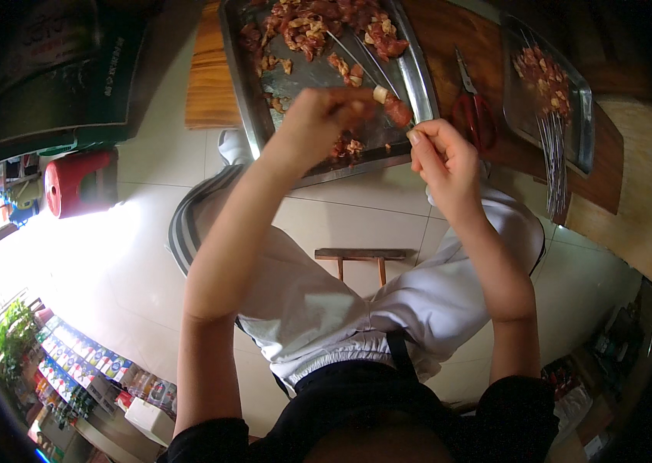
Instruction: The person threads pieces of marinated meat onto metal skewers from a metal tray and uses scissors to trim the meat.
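A metal tray in front of me holds a pile of raw meat pieces, with smaller scraps nearer me. Two thin metal skewers show across its right part. My right hand pinches a skewer, mostly hidden, at the tray's right edge. Just beyond those fingertips are a red lump of meat and a pale piece, apparently on that skewer. Over the tray, my left hand is blurred, its fingers reaching to the pale piece. Whether it grips anything is unclear.
Red-handled scissors lie on the wooden table right of the tray. Farther right, a smaller metal tray carries loaded meat skewers, their bare ends pointing towards me. A wooden stool and red plastic stool are below.
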Action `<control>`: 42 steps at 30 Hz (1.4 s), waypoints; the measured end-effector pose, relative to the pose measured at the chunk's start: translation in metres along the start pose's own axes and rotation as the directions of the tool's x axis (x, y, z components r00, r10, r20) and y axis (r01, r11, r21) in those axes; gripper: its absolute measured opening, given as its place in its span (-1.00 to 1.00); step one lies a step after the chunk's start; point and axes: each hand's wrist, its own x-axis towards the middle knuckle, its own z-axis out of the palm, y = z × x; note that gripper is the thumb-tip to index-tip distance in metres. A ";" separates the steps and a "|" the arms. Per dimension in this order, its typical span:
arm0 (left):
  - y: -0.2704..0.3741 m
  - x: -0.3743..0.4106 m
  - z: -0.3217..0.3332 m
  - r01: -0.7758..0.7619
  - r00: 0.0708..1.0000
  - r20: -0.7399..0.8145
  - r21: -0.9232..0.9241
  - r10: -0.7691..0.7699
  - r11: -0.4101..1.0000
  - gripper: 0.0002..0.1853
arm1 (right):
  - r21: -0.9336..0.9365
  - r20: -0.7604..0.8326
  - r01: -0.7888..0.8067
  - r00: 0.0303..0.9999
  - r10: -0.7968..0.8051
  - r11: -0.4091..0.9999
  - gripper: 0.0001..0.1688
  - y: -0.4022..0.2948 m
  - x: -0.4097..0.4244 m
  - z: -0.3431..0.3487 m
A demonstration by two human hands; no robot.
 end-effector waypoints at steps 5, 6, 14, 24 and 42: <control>0.001 0.023 -0.058 0.015 0.834 -0.407 0.691 0.372 0.723 -0.75 | 0.021 -0.111 0.017 0.994 -0.015 1.000 -0.91 0.008 0.006 -0.013; 0.001 0.028 -0.061 -0.007 0.807 -0.419 0.697 0.415 0.717 -0.75 | 0.009 -0.131 0.037 0.991 -0.035 0.999 -0.89 0.008 0.007 -0.015; -0.024 0.067 -0.034 -0.103 0.821 -0.156 0.906 0.549 0.411 -0.67 | 0.076 -0.149 0.016 0.989 -0.004 0.997 -0.87 0.008 0.009 -0.025; -0.021 0.004 -0.042 -0.030 0.941 -0.165 0.828 0.294 0.559 -0.67 | 0.121 -0.151 0.081 0.987 -0.062 0.989 -0.88 0.000 0.006 -0.035; -0.015 0.042 -0.053 -0.053 0.944 -0.119 0.865 0.308 0.499 -0.70 | 0.137 -0.176 0.084 0.983 -0.059 0.987 -0.88 0.003 0.009 -0.033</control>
